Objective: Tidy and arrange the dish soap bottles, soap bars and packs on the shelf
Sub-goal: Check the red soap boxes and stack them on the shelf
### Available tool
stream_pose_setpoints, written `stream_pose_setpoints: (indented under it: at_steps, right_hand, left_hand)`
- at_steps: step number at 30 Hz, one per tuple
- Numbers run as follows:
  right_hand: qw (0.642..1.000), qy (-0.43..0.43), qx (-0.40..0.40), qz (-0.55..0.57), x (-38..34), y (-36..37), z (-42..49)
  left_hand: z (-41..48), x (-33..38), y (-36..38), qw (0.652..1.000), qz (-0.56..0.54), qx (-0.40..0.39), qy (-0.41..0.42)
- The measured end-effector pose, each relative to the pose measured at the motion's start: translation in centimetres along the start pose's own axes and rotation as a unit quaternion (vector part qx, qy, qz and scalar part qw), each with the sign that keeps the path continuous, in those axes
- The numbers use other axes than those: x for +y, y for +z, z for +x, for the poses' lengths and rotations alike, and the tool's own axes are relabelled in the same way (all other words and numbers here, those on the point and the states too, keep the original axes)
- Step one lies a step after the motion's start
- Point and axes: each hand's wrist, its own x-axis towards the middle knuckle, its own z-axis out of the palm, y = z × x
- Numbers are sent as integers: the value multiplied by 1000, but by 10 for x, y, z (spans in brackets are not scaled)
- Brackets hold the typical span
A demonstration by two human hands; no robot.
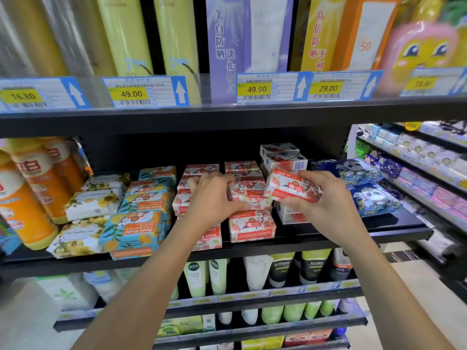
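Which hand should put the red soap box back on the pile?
Probably the right hand. It already holds a red soap box, tilted, just above the red stack. The left hand is busy: it rests on the stacked red boxes, seemingly steadying them.

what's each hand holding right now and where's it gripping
The right hand holds a red-and-white soap bar lifted off the stack, gripped at its right end. The left hand rests on a stacked bar, not lifting it.

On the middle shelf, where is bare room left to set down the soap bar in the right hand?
The black shelf is bare at its front right corner, below the blue panda packs, and along the dark back wall. Left of there, red-and-white soap bars and blue-orange soap bars are crowded.
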Motion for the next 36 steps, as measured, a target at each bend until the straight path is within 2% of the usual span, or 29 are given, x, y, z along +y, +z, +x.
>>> stream_pose_setpoints:
  at_steps: [7, 13, 20, 27, 33, 36]
  right_hand:
    - [1000, 0, 15, 5, -7, -5, -4]
    - [998, -32, -60, -3, -35, 31, -17]
    - [985, -91, -144, -28, -79, 95, -28]
    - [982, -106, -149, -43, -98, 128, -34]
    - [990, -101, -99, -11, -97, 135, -41]
    - [988, -108, -111, 29, -101, 125, -44]
  left_hand:
    - [-44, -17, -45, 993, -101, 49, -28]
    - [-90, -77, -94, 961, -227, 117, -104]
    - [-121, -116, -107, 932, -291, 156, -148]
    - [-134, -134, -104, 927, -312, 154, -141]
    - [-139, -143, -96, 928, -321, 142, -122]
    - [-138, -141, -93, 932, -322, 131, -98]
